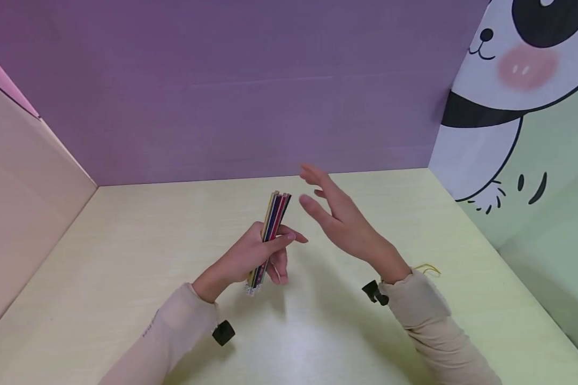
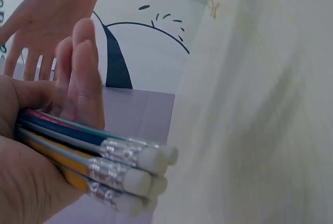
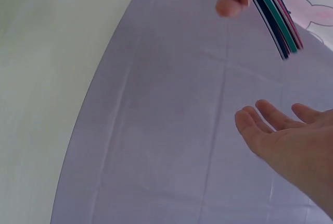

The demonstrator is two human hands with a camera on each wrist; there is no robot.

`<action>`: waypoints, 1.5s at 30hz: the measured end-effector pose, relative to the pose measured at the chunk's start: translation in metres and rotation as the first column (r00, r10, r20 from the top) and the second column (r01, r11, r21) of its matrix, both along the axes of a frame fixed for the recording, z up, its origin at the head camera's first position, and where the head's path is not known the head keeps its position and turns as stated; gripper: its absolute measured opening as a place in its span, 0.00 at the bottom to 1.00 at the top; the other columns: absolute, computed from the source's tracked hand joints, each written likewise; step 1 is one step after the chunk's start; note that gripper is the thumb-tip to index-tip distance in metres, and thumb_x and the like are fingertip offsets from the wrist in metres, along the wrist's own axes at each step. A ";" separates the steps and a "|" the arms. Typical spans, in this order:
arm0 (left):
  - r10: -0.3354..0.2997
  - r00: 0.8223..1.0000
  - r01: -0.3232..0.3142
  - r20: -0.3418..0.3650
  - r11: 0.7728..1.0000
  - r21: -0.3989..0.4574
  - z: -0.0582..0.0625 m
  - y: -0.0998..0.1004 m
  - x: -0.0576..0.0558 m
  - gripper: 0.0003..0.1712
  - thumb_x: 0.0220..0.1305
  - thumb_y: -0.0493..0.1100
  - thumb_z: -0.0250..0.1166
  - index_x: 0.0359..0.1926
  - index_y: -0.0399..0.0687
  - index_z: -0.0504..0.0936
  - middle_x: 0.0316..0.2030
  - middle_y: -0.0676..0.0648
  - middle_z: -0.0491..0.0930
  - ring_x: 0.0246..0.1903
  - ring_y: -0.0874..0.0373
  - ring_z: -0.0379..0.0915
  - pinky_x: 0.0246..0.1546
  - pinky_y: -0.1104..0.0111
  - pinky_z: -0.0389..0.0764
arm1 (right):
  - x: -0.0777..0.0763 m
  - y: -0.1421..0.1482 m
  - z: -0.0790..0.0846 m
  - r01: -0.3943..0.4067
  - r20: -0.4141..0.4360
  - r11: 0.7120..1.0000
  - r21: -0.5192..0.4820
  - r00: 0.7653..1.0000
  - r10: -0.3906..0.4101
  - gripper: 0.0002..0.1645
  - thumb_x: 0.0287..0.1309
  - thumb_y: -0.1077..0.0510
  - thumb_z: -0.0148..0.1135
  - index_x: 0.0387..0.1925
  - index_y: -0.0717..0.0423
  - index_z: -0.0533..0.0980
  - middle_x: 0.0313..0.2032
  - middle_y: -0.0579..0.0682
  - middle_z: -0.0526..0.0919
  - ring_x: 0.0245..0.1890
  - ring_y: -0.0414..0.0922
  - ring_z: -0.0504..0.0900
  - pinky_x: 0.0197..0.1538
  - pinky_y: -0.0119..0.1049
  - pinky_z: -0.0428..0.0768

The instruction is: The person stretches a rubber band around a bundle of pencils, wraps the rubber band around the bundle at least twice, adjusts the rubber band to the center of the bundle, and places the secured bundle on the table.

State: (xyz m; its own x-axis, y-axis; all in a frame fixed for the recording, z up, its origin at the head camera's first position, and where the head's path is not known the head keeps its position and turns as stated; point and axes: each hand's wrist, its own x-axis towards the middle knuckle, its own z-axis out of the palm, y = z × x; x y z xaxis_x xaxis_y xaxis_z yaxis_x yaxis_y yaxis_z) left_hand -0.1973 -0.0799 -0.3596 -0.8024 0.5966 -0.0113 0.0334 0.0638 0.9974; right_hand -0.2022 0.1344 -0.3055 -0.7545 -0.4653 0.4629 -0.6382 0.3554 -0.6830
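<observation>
A bundle of pencils (image 1: 275,214) in several colours is gripped by my left hand (image 1: 250,250) above the table, the thumb laid across them. White erasers (image 2: 138,181) in silver ferrules cap their lower ends, which jut toward the camera in the left wrist view. My right hand (image 1: 339,222) is raised to the right of the bundle, apart from it, with its fingers extended and nothing in them. The right wrist view has the bundle's other end (image 3: 278,21) above the right hand's spread fingers.
A yellow rubber band (image 1: 428,268) lies on the pale table (image 1: 164,230) beside the right sleeve. A purple panel (image 1: 250,107) stands along the back edge, with a light panel at the left and a panda-printed panel (image 1: 491,155) at the right.
</observation>
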 end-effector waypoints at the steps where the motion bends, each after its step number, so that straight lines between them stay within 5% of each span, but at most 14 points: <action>1: -0.011 1.000 0.010 0.027 0.999 0.031 -0.001 -0.001 -0.001 0.17 0.75 0.47 0.56 0.53 0.39 0.81 0.19 0.39 0.81 0.20 0.43 0.84 0.20 0.60 0.83 | 0.000 0.003 0.001 0.014 0.003 1.000 0.001 1.000 -0.014 0.35 0.74 0.39 0.47 0.77 0.40 0.52 0.71 0.43 0.65 0.71 0.40 0.62 0.70 0.46 0.64; 7: -0.033 0.994 0.020 0.102 0.992 0.126 -0.003 -0.002 -0.002 0.21 0.76 0.47 0.55 0.59 0.37 0.76 0.31 0.38 0.86 0.18 0.50 0.83 0.16 0.67 0.76 | 0.005 0.029 -0.001 0.076 0.077 0.993 0.093 0.994 -0.083 0.36 0.73 0.41 0.50 0.77 0.40 0.52 0.72 0.41 0.62 0.71 0.42 0.61 0.70 0.48 0.64; 11: -0.029 0.991 0.010 0.131 0.990 0.143 -0.003 -0.001 -0.003 0.21 0.76 0.47 0.56 0.60 0.36 0.76 0.30 0.39 0.86 0.14 0.53 0.80 0.19 0.64 0.81 | 0.011 0.059 0.004 0.050 0.218 0.961 0.271 0.970 -0.112 0.37 0.72 0.38 0.52 0.75 0.43 0.56 0.72 0.43 0.62 0.71 0.47 0.61 0.69 0.55 0.63; 15: -0.016 0.989 -0.006 0.149 0.989 0.148 -0.005 -0.002 -0.003 0.20 0.75 0.46 0.55 0.59 0.37 0.77 0.29 0.40 0.86 0.16 0.52 0.81 0.21 0.62 0.83 | 0.014 0.090 0.015 -0.050 0.333 0.878 0.476 0.934 -0.128 0.34 0.70 0.37 0.54 0.70 0.46 0.65 0.67 0.47 0.70 0.67 0.51 0.68 0.67 0.58 0.65; 18: -0.016 0.987 -0.009 0.159 0.988 0.151 -0.007 -0.003 -0.003 0.20 0.75 0.46 0.55 0.59 0.36 0.76 0.29 0.40 0.86 0.17 0.52 0.82 0.21 0.62 0.84 | 0.011 0.106 0.016 -0.078 0.337 0.811 0.580 0.929 -0.152 0.28 0.71 0.43 0.56 0.65 0.53 0.70 0.60 0.53 0.76 0.62 0.55 0.73 0.62 0.57 0.70; 24: -0.007 0.987 -0.017 0.162 0.989 0.147 -0.009 -0.001 -0.002 0.21 0.76 0.47 0.55 0.60 0.37 0.76 0.28 0.40 0.85 0.19 0.51 0.83 0.23 0.61 0.84 | -0.001 0.134 -0.004 -0.048 0.317 0.663 0.747 0.903 -0.291 0.19 0.65 0.61 0.61 0.54 0.65 0.71 0.49 0.65 0.79 0.49 0.59 0.79 0.48 0.51 0.78; 28: -0.003 0.987 -0.021 0.161 0.989 0.144 -0.008 0.001 -0.002 0.20 0.76 0.46 0.55 0.59 0.37 0.76 0.28 0.40 0.85 0.19 0.50 0.83 0.24 0.60 0.85 | -0.002 0.151 -0.020 -0.038 0.304 0.594 0.804 0.884 -0.355 0.15 0.58 0.71 0.56 0.48 0.67 0.72 0.41 0.62 0.78 0.38 0.53 0.76 0.39 0.45 0.76; 31: -0.011 0.986 -0.013 0.168 0.990 0.143 -0.007 0.002 -0.002 0.20 0.76 0.45 0.55 0.59 0.37 0.76 0.29 0.40 0.85 0.20 0.50 0.83 0.25 0.58 0.85 | 0.003 0.159 -0.031 -0.033 0.316 0.581 0.813 0.863 -0.394 0.14 0.53 0.74 0.51 0.42 0.65 0.72 0.37 0.57 0.75 0.32 0.49 0.71 0.34 0.40 0.71; 34: -0.015 0.984 -0.010 0.177 0.990 0.141 -0.007 0.002 -0.003 0.20 0.76 0.45 0.54 0.60 0.36 0.76 0.29 0.39 0.85 0.20 0.50 0.83 0.26 0.57 0.86 | 0.008 0.162 -0.042 -0.007 0.302 0.571 0.821 0.854 -0.424 0.07 0.56 0.70 0.59 0.34 0.60 0.70 0.31 0.52 0.71 0.28 0.46 0.67 0.32 0.39 0.66; 38: -0.017 0.983 -0.010 0.185 0.990 0.141 -0.005 0.003 -0.003 0.20 0.76 0.45 0.54 0.60 0.37 0.76 0.29 0.39 0.85 0.20 0.50 0.83 0.27 0.57 0.86 | 0.011 0.163 -0.050 0.043 0.247 0.560 0.827 0.868 -0.431 0.14 0.54 0.64 0.69 0.27 0.56 0.68 0.26 0.49 0.69 0.27 0.45 0.67 0.31 0.38 0.65; 45: -0.026 0.978 -0.007 0.206 0.988 0.157 -0.007 0.002 -0.002 0.20 0.76 0.44 0.53 0.60 0.36 0.75 0.28 0.40 0.85 0.20 0.51 0.83 0.28 0.56 0.86 | 0.009 0.164 -0.057 0.061 0.227 0.594 0.802 0.889 -0.398 0.11 0.56 0.66 0.61 0.24 0.55 0.67 0.24 0.48 0.68 0.24 0.44 0.65 0.31 0.36 0.63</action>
